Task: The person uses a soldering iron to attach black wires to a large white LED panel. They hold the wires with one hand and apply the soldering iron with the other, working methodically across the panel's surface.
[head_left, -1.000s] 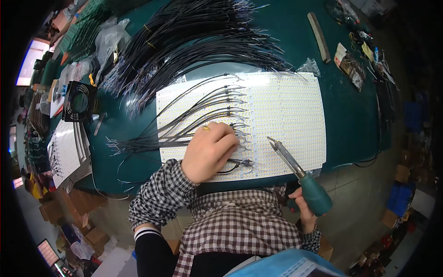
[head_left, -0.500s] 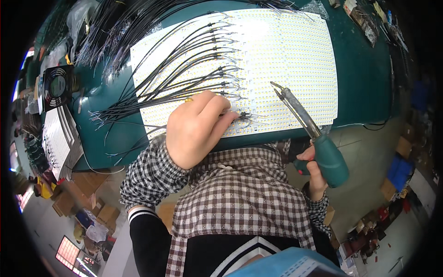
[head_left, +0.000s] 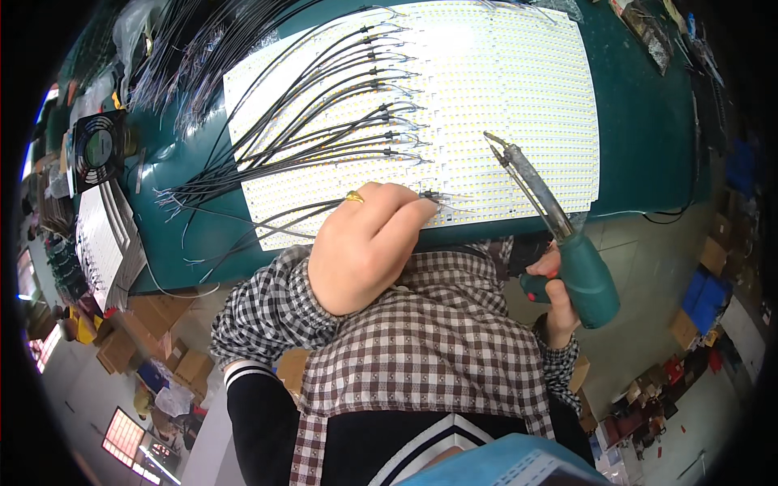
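A white LED board (head_left: 535,97) covered in rows of tiny yellowish chips lies on the green table. Black cables (head_left: 312,121) run in a row over its left half, their thin stripped ends near the middle. My left hand (head_left: 366,247) is low over the board's near edge, thumb and forefinger pinched on a black cable (head_left: 312,212); its split wire ends show just past the fingertips. My right hand (head_left: 559,312) is closed round a green-handled soldering gun (head_left: 590,279). The gun's tip points up and left above the board, apart from the cables.
Bundled black cables (head_left: 223,57) lie at the back left of the table (head_left: 648,138). A small black fan (head_left: 99,150) stands at the left edge, beside stacked white boards (head_left: 105,243). Scraps and tools (head_left: 648,32) sit at the far right. Cardboard boxes (head_left: 190,368) are on the floor.
My left hand has shifted slightly right and nearer to me, its fingers still on the cable. The board appears a little higher in view. The soldering gun has barely moved.
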`<state>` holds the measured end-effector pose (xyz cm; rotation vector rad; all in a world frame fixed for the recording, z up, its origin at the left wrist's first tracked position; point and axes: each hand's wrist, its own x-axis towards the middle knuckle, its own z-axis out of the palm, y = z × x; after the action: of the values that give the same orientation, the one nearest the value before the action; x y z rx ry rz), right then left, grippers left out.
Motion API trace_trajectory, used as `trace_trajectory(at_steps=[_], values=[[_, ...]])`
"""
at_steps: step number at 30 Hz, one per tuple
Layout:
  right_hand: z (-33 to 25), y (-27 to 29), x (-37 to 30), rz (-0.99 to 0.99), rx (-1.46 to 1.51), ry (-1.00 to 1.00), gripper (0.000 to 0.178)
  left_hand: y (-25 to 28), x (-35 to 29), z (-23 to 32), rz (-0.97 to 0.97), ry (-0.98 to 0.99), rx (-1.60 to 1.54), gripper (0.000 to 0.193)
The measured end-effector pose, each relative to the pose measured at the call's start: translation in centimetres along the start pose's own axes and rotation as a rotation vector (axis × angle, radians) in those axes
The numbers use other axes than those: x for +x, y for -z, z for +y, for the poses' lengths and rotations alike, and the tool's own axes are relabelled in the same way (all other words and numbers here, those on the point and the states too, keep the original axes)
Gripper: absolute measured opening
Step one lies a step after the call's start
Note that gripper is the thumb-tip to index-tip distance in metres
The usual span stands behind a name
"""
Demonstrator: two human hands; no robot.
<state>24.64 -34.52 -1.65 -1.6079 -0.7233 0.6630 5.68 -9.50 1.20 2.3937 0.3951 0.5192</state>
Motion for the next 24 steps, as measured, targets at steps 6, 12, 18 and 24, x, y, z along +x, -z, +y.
trace_trajectory(at_steps=[6, 12, 18, 24], values=[[0.2, 0.0, -0.1, -0.01, 0.06, -0.019, 0.046, 0.0, 1.6, -3.2, 0.09, -0.01, 0.12, 0.028], [-0.8, 0.0, -0.7, -0.031, 0.004, -0.139, 0.043, 0.9, 2.3, -3.0, -0.094, -0.033, 0.117, 0.024], [-0.5, -0.1, -0.7, -0.033, 0.017, -0.107, 0.042, 0.4, 2.0, -2.4, -0.196, 0.093, -0.046, 0.014], [0.0, -0.3, -0.5, 0.005, 0.047, -0.043, 0.044, -0.8, 0.9, -2.2, -0.132, 0.233, -0.252, 0.006]])
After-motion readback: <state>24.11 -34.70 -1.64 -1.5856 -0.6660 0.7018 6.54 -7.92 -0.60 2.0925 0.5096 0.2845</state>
